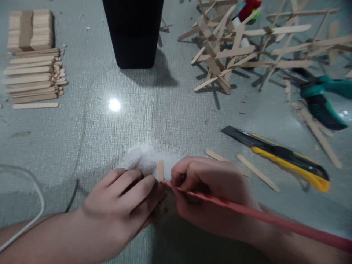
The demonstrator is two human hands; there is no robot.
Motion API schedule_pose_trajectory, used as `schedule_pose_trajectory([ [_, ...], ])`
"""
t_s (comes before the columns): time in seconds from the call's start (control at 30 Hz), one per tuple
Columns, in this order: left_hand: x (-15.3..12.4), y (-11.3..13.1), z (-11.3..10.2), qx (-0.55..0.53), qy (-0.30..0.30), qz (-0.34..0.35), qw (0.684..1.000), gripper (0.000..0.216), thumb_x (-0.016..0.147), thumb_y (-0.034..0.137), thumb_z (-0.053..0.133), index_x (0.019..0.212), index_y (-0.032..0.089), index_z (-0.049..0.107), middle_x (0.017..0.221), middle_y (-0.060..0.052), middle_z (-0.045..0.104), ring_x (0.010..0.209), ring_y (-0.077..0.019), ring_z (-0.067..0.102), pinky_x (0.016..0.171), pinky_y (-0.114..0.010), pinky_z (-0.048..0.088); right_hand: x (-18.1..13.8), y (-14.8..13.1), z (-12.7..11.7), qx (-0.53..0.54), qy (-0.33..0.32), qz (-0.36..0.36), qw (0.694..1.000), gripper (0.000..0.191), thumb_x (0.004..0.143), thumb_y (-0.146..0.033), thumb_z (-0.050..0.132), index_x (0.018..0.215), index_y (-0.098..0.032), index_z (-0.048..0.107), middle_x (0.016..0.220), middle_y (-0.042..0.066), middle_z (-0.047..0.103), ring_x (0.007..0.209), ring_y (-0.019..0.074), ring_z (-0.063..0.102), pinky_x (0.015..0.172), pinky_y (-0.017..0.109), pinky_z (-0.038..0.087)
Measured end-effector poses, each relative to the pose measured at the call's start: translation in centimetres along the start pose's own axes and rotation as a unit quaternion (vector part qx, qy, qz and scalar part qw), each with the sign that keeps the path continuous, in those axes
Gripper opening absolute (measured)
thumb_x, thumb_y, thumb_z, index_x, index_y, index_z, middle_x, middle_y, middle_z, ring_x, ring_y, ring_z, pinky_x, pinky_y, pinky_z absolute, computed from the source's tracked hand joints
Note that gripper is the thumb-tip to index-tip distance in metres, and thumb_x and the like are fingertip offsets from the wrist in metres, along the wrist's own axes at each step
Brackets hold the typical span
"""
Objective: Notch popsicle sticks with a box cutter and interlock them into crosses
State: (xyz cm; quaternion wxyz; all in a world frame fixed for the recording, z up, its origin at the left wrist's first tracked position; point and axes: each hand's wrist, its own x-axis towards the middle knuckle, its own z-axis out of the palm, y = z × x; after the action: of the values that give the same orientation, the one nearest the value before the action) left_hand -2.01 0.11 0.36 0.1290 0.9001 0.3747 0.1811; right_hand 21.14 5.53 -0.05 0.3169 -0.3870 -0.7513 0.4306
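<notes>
A wooden craft stick (161, 171) juts out past the fingertips of my left hand (125, 205), whose fingers are bent and closed on it low over the table. My right hand (211, 187) is curled in a pinch around a long, thin red tool (247, 211). Its narrow end touches or nearly touches the stick beside my left fingertips; I cannot make out its exact kind. Beneath the hands is a white patch (147, 152) with a brownish smudge. Two loose craft sticks (258, 172) lie just beyond my right hand, one partly hidden by it.
A yellow and black utility knife (277, 156) lies at right, below green-handled pliers (321, 93). Glued stick frames (220, 55) spread over the back right. A black box-like object (137, 36) stands at the back; stick bundles (33, 31) lie left, above a white cable (37, 187).
</notes>
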Motion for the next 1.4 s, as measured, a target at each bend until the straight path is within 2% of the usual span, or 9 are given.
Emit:
schedule_pose_trajectory([
  [0.27,0.36,0.05,-0.23,0.000,0.006,-0.007,1.000,0.021,0.106,0.024,0.065,0.121,0.013,0.076,0.117,-0.005,0.076,0.102,-0.0240,0.062,0.089,-0.040,0.047,0.00,-0.14,-0.08,-0.004,0.005,-0.003,1.000,0.029,0.073,0.000,0.059,0.076,-0.023,0.042,0.069,-0.007,0.062,0.054,0.0053,0.055,0.050,0.017,0.039],
  [0.43,0.32,-0.02,-0.07,0.007,0.006,-0.005,1.000,0.021,0.107,0.024,0.064,0.119,0.014,0.077,0.117,-0.004,0.076,0.101,-0.0239,0.062,0.089,-0.040,0.047,0.26,-0.15,-0.29,0.025,0.010,-0.007,1.000,0.027,0.076,-0.001,0.058,0.076,-0.023,0.043,0.072,-0.006,0.065,0.057,0.0047,0.058,0.054,0.016,0.042],
  [0.93,0.33,-0.08,-0.18,0.005,0.002,-0.002,1.000,0.022,0.107,0.025,0.064,0.121,0.014,0.077,0.116,-0.005,0.076,0.102,-0.0243,0.062,0.090,-0.041,0.047,-0.23,0.05,-0.06,0.013,-0.002,0.003,1.000,0.028,0.074,-0.001,0.060,0.077,-0.023,0.044,0.071,-0.006,0.064,0.057,0.0055,0.058,0.051,0.017,0.040],
  [1.2,0.51,-0.09,-0.60,0.009,-0.001,0.010,1.000,0.022,0.107,0.023,0.063,0.121,0.014,0.077,0.111,-0.005,0.076,0.101,-0.0228,0.064,0.093,-0.039,0.049,0.16,-0.04,-0.51,0.026,0.006,-0.017,0.999,0.027,0.077,-0.001,0.060,0.076,-0.023,0.045,0.073,-0.006,0.066,0.057,0.0047,0.058,0.052,0.016,0.042],
  [1.4,-0.11,0.09,-0.86,0.010,0.004,0.024,1.000,0.024,0.105,0.024,0.067,0.126,0.014,0.076,0.115,-0.006,0.077,0.098,-0.0218,0.066,0.092,-0.040,0.050,0.27,-0.02,-0.61,0.043,0.000,-0.026,0.999,0.027,0.081,-0.002,0.063,0.076,-0.023,0.047,0.073,-0.005,0.066,0.058,0.0064,0.060,0.053,0.018,0.044],
])
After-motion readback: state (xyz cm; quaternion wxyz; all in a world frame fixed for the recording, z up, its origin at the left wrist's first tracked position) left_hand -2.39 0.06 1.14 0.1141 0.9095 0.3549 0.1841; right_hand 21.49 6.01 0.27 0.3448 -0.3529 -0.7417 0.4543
